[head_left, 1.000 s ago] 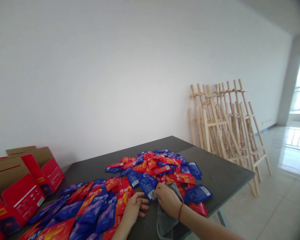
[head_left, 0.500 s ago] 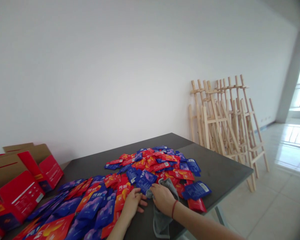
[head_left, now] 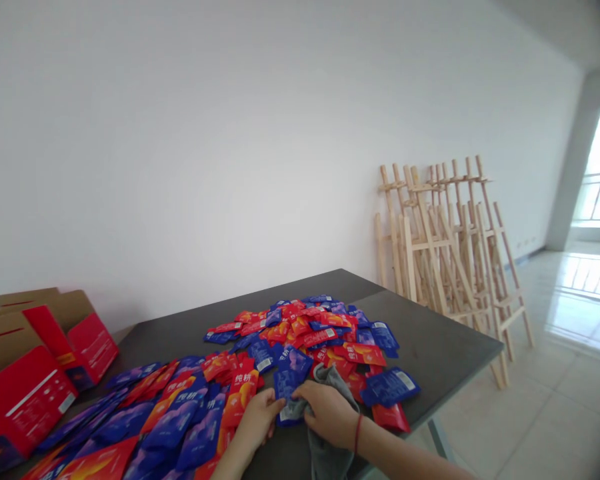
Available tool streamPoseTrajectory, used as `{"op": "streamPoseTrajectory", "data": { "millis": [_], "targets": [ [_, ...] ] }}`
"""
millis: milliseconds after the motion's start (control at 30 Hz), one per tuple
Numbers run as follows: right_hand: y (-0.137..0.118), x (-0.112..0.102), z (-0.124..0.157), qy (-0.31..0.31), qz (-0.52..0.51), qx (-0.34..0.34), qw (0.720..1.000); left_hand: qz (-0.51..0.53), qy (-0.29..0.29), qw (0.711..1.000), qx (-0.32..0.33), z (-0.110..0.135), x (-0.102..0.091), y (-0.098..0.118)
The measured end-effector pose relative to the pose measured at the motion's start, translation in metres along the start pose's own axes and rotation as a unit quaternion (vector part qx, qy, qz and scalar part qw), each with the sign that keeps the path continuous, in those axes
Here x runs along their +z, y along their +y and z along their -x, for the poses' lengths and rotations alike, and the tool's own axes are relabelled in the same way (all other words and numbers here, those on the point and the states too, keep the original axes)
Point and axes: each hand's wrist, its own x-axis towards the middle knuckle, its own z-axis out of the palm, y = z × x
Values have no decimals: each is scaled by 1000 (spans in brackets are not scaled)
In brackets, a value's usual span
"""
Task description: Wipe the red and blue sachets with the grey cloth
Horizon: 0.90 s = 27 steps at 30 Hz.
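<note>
Both hands on a blue packet [head_left: 286, 387]
The left hand [head_left: 257, 419] pinches its edge; the right hand [head_left: 329, 415] clasps a grey cloth [head_left: 324, 457] against it.

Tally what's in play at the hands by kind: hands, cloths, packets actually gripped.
Hands: 2 (left hand, right hand)
Grey cloth: 1, in the right hand
Blue packet: 1, gripped between both hands
Total: 4
Loose red and blue packets on the table: too many to count.
</note>
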Motion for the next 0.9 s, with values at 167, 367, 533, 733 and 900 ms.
{"op": "streamPoseTrajectory", "data": {
  "millis": [167,367,533,733,900],
  "targets": [
    [-3,0,-14,98,2,100,990,-4,-6,1000,8,2,4,-3],
    [-12,9,-10,-3,68,-97,993,-11,-27,999,19,2,3,-5],
    [-5,11,-24,-11,99,-32,995,3,-59,998,31,8,2,0],
    [0,10,-54,5,90,33,995,15,-79,996,38,11,1,1],
    [-4,9,-42,-17,65,-86,994,18,-75,996,34,7,2,-3]
  ]
}}
